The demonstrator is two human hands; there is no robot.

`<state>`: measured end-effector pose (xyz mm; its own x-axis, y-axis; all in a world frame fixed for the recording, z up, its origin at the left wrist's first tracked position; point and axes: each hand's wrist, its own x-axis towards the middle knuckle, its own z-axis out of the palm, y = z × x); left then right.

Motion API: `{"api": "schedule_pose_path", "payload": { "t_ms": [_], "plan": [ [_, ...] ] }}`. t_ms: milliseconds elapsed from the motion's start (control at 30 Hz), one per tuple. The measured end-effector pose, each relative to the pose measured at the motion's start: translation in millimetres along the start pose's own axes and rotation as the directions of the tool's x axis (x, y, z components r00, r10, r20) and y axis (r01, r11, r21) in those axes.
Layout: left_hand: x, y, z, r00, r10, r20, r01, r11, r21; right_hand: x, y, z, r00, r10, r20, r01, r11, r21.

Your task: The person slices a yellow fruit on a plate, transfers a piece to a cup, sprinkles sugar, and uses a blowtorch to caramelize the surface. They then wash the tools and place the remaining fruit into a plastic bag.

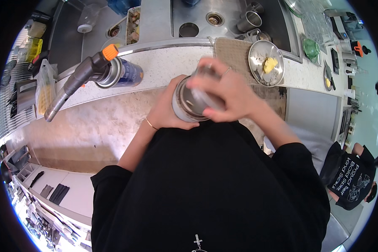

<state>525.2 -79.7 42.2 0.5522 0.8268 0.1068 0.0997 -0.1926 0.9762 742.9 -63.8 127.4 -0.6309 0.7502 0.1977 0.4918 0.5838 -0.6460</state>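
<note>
My left hand (168,108) is wrapped around a round metal-rimmed container (181,104), held close to my body at the counter's front edge. Over its mouth is my right hand (226,91), blurred, with its fingers curled around a clear, round lid-like piece (208,97). The blur hides whether that piece touches the container's rim. On the counter to the left lies a gas torch head (85,74) with an orange knob, fitted to a blue gas canister (129,74). To the right, a metal plate (256,67) holds a yellow piece of food (270,65).
Beyond the white speckled counter (160,60) are steel sinks with a metal cup (250,21) and a basket of scraps (133,25). A brown towel (231,56) lies partly under the plate. A knife (329,75) is farther right. Another person (349,176) stands at the right.
</note>
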Motion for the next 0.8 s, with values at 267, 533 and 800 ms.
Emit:
{"api": "schedule_pose_path", "payload": {
  "t_ms": [267, 533, 800],
  "plan": [
    [-11.0, 14.3, -3.7, 0.982, 0.085, -0.168, -0.076, 0.995, 0.062, 14.2, 88.4, 52.2, 0.957, 0.288, 0.019, -0.235, 0.814, -0.531],
    [-17.5, 24.7, -7.8, 0.966, 0.125, -0.226, -0.055, 0.955, 0.292, -7.7, -5.4, 5.8, 0.966, 0.001, -0.258, -0.014, 0.999, -0.048],
    [-6.6, 48.5, 10.6, 0.972, 0.162, -0.169, -0.104, 0.945, 0.309, -11.2, -35.6, -11.5, 0.968, -0.145, -0.202, 0.119, 0.983, -0.137]
  ]
}}
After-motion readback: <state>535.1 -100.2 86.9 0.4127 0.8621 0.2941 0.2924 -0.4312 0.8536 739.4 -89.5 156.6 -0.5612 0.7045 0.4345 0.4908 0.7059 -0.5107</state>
